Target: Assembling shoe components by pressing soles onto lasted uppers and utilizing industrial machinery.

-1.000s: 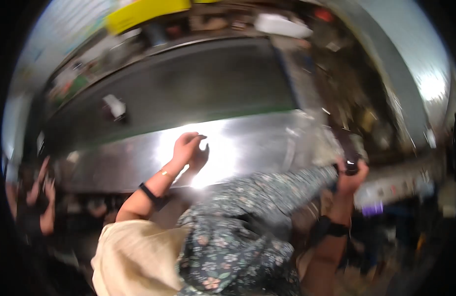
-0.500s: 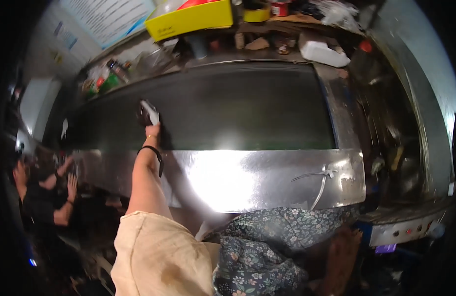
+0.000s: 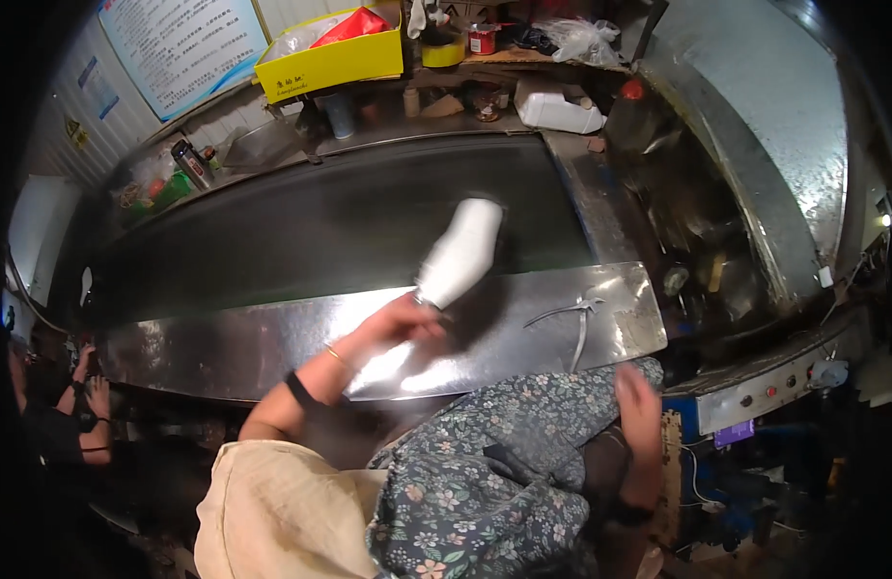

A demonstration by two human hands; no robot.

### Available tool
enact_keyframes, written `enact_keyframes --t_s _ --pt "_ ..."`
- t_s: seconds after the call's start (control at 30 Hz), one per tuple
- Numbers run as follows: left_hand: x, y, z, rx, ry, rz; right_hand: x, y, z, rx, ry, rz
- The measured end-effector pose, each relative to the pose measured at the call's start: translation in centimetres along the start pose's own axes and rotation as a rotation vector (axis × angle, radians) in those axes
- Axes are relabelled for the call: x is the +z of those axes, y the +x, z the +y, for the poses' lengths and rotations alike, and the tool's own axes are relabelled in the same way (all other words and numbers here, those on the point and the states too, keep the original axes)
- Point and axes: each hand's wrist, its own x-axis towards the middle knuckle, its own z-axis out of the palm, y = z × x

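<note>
My left hand (image 3: 403, 323) is over the metal ledge, its fingers closed on one end of a white shoe sole (image 3: 460, 253). The sole is tilted up over the edge of the dark conveyor belt (image 3: 349, 217), its pale face showing and smeared by motion. At the right of the floral apron (image 3: 523, 425) is my right hand (image 3: 639, 396), raised and blurred, so its fingers cannot be read. A thin pale tool with a curved, hooked end (image 3: 579, 314) lies on the metal ledge (image 3: 224, 338) between the two hands.
Behind the belt, a shelf holds a yellow box (image 3: 330, 63), a white jug (image 3: 559, 108) and a flask (image 3: 192, 164). A small white piece (image 3: 86, 285) lies at the belt's far left. Another person's hands (image 3: 97, 396) are at the left. A control panel (image 3: 765, 394) stands right.
My left hand has come back from the belt, toward me and right, with the white sole in it. My right hand has come into view. The whole view has shifted.
</note>
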Motion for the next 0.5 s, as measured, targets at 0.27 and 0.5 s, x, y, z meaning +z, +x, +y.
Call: enact_keyframes --t_s 0.27,0.5 --pt "16.9 2.7 -7.6 0.409 1.191 -0.831 -3.9 -3.2 -5.2 -0.193 -0.255 0.689" --pt "26.2 9.0 -17.6 -0.425 0.071 -0.416 0.3 -10.8 -4.8 -0.225 -0.484 0.335"
